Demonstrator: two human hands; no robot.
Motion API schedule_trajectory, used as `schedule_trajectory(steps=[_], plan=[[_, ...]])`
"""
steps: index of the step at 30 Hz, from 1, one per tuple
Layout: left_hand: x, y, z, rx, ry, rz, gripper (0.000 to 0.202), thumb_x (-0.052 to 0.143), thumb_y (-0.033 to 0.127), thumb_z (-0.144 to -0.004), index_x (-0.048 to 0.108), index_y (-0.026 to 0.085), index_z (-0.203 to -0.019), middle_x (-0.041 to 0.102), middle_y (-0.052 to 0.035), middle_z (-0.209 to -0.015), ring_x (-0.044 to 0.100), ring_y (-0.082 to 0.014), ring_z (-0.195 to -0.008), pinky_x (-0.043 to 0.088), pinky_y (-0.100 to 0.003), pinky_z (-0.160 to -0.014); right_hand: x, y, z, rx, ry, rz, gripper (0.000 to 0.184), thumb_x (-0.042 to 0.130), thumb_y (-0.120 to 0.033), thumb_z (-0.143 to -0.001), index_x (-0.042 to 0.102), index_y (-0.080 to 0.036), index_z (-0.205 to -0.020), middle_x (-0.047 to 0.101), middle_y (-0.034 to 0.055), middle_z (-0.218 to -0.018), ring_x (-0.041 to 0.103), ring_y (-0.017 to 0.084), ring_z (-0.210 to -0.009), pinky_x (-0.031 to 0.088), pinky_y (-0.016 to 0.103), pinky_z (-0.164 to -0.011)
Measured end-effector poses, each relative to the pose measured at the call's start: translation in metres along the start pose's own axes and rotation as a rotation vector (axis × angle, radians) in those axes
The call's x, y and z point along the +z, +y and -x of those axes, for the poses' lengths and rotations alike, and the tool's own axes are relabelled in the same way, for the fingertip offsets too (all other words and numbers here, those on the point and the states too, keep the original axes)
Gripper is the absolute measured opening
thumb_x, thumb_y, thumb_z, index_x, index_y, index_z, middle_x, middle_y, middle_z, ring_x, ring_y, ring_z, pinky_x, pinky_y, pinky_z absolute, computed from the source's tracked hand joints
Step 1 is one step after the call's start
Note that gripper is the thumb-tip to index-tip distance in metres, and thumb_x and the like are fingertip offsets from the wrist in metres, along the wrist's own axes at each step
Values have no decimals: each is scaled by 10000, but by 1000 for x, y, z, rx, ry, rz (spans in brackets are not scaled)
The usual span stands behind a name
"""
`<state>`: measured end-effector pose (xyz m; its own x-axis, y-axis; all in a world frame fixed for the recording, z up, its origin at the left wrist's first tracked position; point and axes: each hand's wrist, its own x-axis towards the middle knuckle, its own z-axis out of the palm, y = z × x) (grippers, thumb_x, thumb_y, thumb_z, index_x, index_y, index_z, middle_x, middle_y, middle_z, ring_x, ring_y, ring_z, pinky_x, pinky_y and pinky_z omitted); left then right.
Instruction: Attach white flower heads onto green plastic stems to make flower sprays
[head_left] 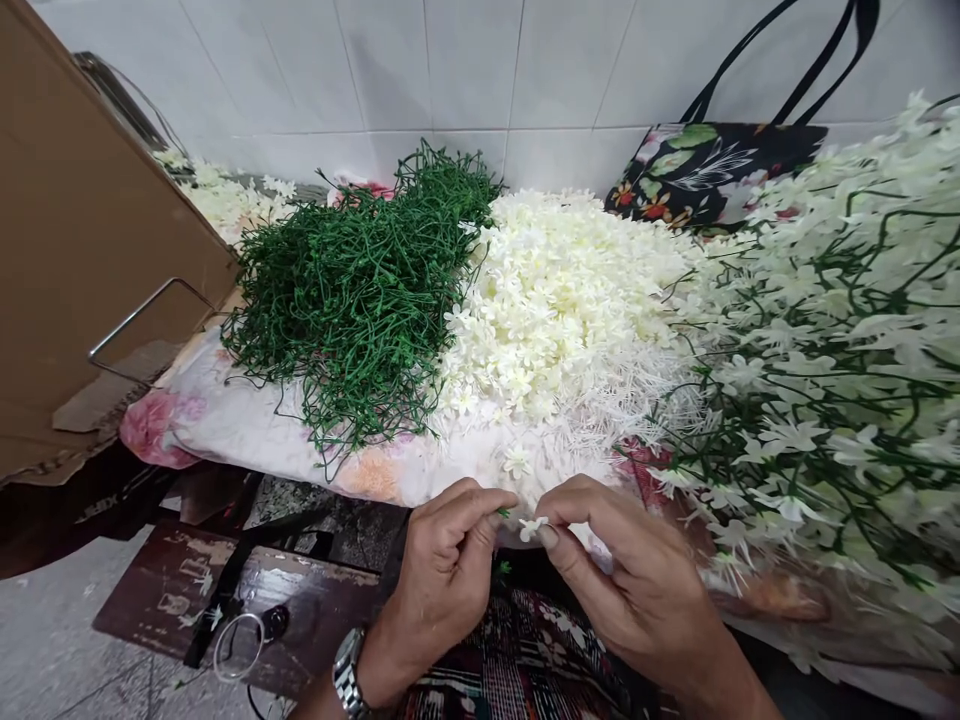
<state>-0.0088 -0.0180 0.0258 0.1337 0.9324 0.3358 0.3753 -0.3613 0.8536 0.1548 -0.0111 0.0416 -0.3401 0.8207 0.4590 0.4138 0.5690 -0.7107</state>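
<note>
My left hand [444, 562] is closed in a pinch on a thin green plastic stem [502, 513], of which only the tip shows. Close beside it, my right hand [626, 570] pinches a small white artificial flower [532, 526] between thumb and forefinger. The flower and the stem tip almost touch, just in front of a floral cloth [247, 425]. On that cloth lie a heap of green stems [360, 290] at the left and a heap of loose white flowers [562, 300] in the middle. A silver watch [347, 672] is on my left wrist.
Finished sprays of white flowers on green stems [840, 350] pile up at the right. A brown cardboard box [82, 240] stands at the left, a floral bag with black straps [712, 170] against the tiled wall. A dark wooden stool [225, 600] sits low at the left.
</note>
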Motion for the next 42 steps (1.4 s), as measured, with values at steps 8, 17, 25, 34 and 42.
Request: schedule_trajectory(steps=[8, 17, 25, 34, 42], plan=[[-2, 0, 3, 41, -112, -44, 217, 449, 90, -868, 661, 138, -868, 503, 3, -611, 495, -112, -554, 361, -216, -496, 2, -5, -5, 13, -37, 19, 104, 460, -111, -870, 524, -164, -808, 537, -12, -665, 518, 86, -589, 426, 197, -546], [-3, -4, -1, 144, -198, -216, 243, 404, 38, -828, 532, 145, -651, 441, 1, -572, 430, -120, -545, 327, -237, -507, 2, 2, -3, 69, -152, 46, 124, 428, -119, -875, 507, -162, -790, 514, -8, -661, 484, 101, -597, 381, 218, -530], [6, -13, -5, 168, -180, -196, 261, 396, 41, -814, 459, 173, -597, 397, 23, -537, 394, -103, -496, 302, -219, -477, 13, 15, 3, 121, -122, 1, 132, 425, -146, -910, 461, -167, -785, 449, -23, -656, 424, 81, -566, 352, 198, -511], [13, -17, -4, 131, -119, -221, 262, 405, 32, -795, 457, 164, -575, 392, 22, -530, 388, -100, -489, 290, -231, -482, 24, 22, 3, 109, -55, -14, 113, 443, -126, -898, 464, -182, -802, 463, -30, -658, 431, 79, -549, 364, 190, -490], [17, -18, -2, 96, -88, -225, 260, 407, 53, -794, 408, 180, -568, 378, 28, -521, 374, -101, -482, 275, -243, -479, 32, 23, 6, 103, -6, 32, 117, 440, -109, -887, 464, -187, -803, 461, -23, -655, 443, 92, -562, 392, 202, -504]])
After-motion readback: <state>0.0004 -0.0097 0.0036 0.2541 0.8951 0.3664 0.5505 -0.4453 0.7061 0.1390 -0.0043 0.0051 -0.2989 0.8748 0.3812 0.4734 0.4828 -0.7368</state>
